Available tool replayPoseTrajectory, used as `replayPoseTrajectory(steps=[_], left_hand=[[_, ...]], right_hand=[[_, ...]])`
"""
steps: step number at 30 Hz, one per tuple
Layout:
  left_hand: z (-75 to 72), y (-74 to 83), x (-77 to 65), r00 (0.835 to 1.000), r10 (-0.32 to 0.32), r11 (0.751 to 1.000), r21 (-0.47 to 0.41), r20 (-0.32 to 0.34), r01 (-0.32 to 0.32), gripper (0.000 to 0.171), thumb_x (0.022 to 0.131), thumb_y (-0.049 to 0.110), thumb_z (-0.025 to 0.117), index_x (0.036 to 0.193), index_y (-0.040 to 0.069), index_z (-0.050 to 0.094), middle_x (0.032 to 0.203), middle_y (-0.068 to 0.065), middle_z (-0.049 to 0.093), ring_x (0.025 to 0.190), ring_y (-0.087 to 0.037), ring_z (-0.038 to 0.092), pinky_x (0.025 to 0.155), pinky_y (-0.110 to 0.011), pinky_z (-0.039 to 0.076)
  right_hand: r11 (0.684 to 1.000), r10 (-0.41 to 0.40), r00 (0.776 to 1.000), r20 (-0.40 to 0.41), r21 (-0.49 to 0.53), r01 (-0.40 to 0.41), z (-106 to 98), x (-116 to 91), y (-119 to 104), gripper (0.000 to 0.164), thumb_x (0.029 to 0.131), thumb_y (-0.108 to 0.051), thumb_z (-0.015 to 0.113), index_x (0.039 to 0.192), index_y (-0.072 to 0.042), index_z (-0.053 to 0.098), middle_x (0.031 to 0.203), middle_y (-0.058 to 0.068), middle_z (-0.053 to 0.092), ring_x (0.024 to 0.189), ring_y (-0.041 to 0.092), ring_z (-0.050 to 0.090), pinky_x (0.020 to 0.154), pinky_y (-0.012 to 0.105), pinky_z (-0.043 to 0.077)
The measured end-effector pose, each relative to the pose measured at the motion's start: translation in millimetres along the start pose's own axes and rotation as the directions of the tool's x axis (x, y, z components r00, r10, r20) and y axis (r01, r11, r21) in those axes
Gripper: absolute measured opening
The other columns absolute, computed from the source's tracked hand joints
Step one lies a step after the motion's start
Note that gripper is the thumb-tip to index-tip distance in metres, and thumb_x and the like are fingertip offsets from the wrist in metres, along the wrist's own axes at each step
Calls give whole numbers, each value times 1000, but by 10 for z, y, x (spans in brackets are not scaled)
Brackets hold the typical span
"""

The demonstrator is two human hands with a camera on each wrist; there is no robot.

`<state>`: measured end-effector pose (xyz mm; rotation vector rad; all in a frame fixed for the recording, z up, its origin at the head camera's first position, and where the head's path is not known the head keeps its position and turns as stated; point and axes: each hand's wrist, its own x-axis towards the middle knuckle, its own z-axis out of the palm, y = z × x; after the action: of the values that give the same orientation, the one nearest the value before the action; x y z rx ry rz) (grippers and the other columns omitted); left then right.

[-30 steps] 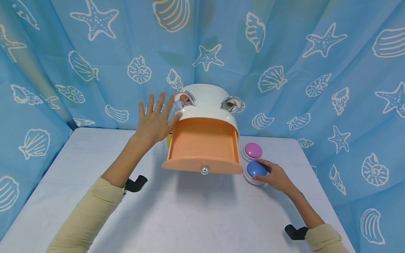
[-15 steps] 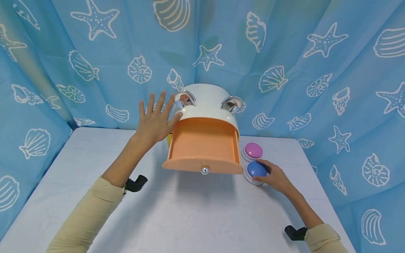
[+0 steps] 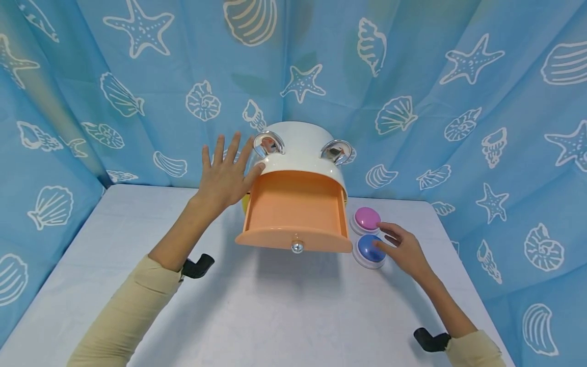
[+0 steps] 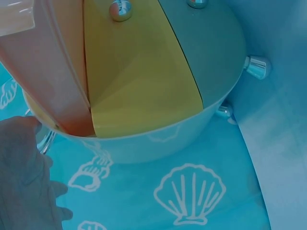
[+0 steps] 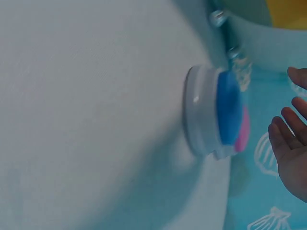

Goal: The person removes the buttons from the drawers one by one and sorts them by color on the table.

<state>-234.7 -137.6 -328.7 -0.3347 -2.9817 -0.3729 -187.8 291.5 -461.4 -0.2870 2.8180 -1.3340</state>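
Observation:
A small rounded white cabinet (image 3: 300,142) has its orange drawer (image 3: 295,204) pulled out, with nothing lying inside. My left hand (image 3: 222,178) spreads its fingers at the cabinet's left side, thumb at the shell's edge. The left wrist view also shows a yellow drawer front (image 4: 139,76) and a green one (image 4: 216,52), both closed. To the right of the drawer, a blue push button (image 3: 370,248) sits in front of a pink one (image 3: 367,218), each on a white base. My right hand (image 3: 405,251) hovers over their right side, fingers loosely bent, apart from the blue dome in the right wrist view.
Chrome knobs (image 3: 297,246) and round chrome pieces (image 3: 337,151) stick out from the cabinet. White cloth covers the table (image 3: 293,316). A blue curtain (image 3: 183,71) with shell and starfish prints hangs close behind and at both sides.
My right hand has let go of the blue button and risen slightly off it, its fingers shifting toward the pink one. The left hand and the drawer stay as they were.

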Motion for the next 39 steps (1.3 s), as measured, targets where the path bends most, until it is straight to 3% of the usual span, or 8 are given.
replayPoseTrajectory(steps=[3, 6, 11, 16, 21, 25, 31, 39], left_hand=[[0, 1, 4, 1000, 0, 1000, 3, -1, 0, 74, 105, 57, 28, 162, 18, 5, 166, -14, -3, 149, -42, -10, 112, -64, -12], [-2, 2, 6, 1000, -2, 1000, 8, -1, 2, 74, 104, 57, 29, 162, 18, 5, 166, -14, -2, 149, -43, -10, 112, -64, -11], [-7, 6, 5, 1000, -2, 1000, 3, 1, 2, 74, 105, 57, 29, 162, 18, 4, 166, -14, -2, 149, -42, -11, 112, -64, -11], [-7, 6, 0, 1000, 0, 1000, -4, -1, 0, 73, 105, 56, 29, 162, 18, 4, 166, -14, -3, 149, -42, -10, 112, -64, -12], [-5, 3, -2, 1000, 1, 1000, -7, -4, -1, 73, 105, 57, 29, 162, 19, 4, 166, -14, -2, 149, -42, -10, 112, -63, -13], [-1, -1, 1, 1000, 2, 1000, -14, -5, -2, 73, 104, 57, 29, 162, 19, 5, 166, -14, -3, 149, -42, -10, 112, -63, -13], [-6, -5, -6, 1000, -5, 1000, -14, -3, 5, 73, 105, 56, 28, 162, 19, 5, 166, -14, -3, 149, -42, -11, 112, -63, -12], [-11, 2, -11, 1000, -2, 1000, -16, 1, 2, 73, 105, 57, 28, 162, 20, 4, 166, -13, -4, 148, -40, -14, 112, -63, -13]], right_hand=[[997, -36, 998, -55, 70, 40, -23, -36, -166, 47, 95, -17, 71, 134, 3, 56, 135, 23, 57, 127, 37, 54, 95, 27, 46], [988, -88, 991, -105, 119, 100, -29, -105, -371, 41, 95, -16, 71, 131, 0, 59, 130, 17, 61, 121, 28, 59, 91, 19, 47], [955, -197, 961, -192, 186, 233, -14, -263, -758, 32, 93, -5, 71, 123, 1, 64, 121, 8, 65, 111, 12, 64, 89, 22, 50], [902, -290, 915, -280, 239, 359, 34, -409, -1101, 31, 85, 11, 72, 116, 5, 66, 112, 4, 67, 106, 16, 66, 88, 24, 51], [837, -383, 871, -309, 282, 468, 86, -536, -1351, 37, 79, 23, 70, 113, 9, 66, 108, 10, 68, 99, 16, 68, 85, 24, 53], [831, -389, 879, -274, 306, 464, 179, -640, -1527, 36, 78, 22, 72, 110, 6, 69, 105, 15, 70, 96, 17, 69, 82, 27, 55], [847, -387, 901, -196, 310, 431, 450, -717, -1683, 35, 79, 14, 77, 110, 0, 72, 106, 11, 72, 99, 20, 69, 82, 33, 56], [845, -408, 889, -206, 284, 453, 850, -684, -1696, 41, 77, 7, 82, 116, -3, 72, 112, 8, 71, 103, 24, 68, 85, 32, 55]])
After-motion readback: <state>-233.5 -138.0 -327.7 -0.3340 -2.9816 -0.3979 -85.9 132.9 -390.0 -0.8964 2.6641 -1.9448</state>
